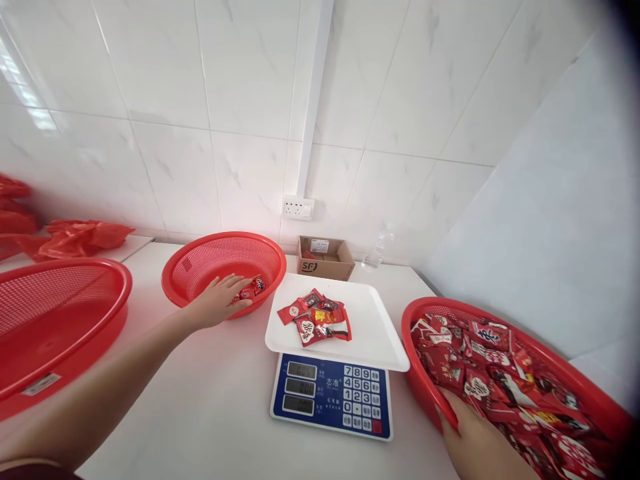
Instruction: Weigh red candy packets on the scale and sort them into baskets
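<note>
My left hand (220, 301) reaches over the near rim of the middle red plastic basket (225, 248), its fingers stretched out. A few small red packets (253, 289) lie in that basket beside my fingertips. At the lower right my right hand (475, 433) grips the rim of another red basket (415, 373), which is heaped with red printed packets (495, 373). Between the hands stands a digital scale (330, 397) with a blue keypad panel. Several red packets (320, 319) rest in a loose pile on its white tray (373, 327).
A third red basket (113, 300) stands at the left, with red plastic bags (85, 237) behind it. Against the tiled wall are a small cardboard box (327, 269) and a clear plastic bottle (377, 252). A wall socket (299, 208) sits above the white table (200, 400).
</note>
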### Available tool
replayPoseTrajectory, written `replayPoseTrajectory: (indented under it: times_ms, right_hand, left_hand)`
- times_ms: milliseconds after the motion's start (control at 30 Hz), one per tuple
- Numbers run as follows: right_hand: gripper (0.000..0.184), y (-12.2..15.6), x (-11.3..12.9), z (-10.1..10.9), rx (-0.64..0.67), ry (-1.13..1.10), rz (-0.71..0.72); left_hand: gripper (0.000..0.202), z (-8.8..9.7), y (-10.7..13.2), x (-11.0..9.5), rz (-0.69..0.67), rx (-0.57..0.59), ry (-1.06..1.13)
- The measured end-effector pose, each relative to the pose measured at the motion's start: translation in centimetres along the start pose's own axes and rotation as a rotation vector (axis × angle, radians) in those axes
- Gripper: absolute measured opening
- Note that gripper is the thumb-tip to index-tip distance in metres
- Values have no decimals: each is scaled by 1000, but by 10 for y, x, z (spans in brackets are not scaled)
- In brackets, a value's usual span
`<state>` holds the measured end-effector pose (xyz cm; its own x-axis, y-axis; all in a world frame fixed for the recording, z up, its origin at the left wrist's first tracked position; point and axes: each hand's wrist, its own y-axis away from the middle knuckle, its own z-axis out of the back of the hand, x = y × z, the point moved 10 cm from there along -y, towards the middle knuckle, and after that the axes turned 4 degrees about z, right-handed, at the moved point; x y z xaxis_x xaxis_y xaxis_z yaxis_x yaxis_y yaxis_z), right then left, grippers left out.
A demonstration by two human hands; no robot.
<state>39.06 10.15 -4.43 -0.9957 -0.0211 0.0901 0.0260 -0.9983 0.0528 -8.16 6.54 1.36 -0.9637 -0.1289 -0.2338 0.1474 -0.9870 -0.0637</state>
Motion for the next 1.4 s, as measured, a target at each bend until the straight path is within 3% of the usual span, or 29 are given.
replayPoseTrajectory:
  times_ms: [267, 467, 600, 667, 767, 933, 1033, 1200, 1400]
  right_hand:
    - [46, 0, 0, 0, -125, -6, 88]
    - [50, 0, 0, -4, -68, -9, 54]
    - [51, 1, 1, -4, -42, 7, 46]
    - [51, 1, 1, -4, -37, 5, 34]
    - [50, 2, 1, -3, -44, 11, 28]
    - [51, 1, 4, -3, -50, 45, 51]
    - [53, 3, 5, -2, -21, 62, 25]
    - [52, 6, 7, 2, 5, 65, 3]
    - [52, 6, 4, -1, -4, 66, 3]
  left_hand:
    - [58, 4, 15, 36, 117, -45, -16]
    - [54, 21, 12, 70, 188, -115, -48]
    - [48, 34, 12, 72, 174, -205, -68]
    - [47, 38, 14, 60, 140, -254, -62]
    - [41, 34, 14, 21, 38, -272, -17]
    - [31, 1, 10, -65, -180, -167, 68]
    - [26, -17, 3, -97, -237, -119, 84]
    - [25, -28, -3, -114, -200, -94, 96]
    - [24, -33, 5, -124, -211, -49, 141]
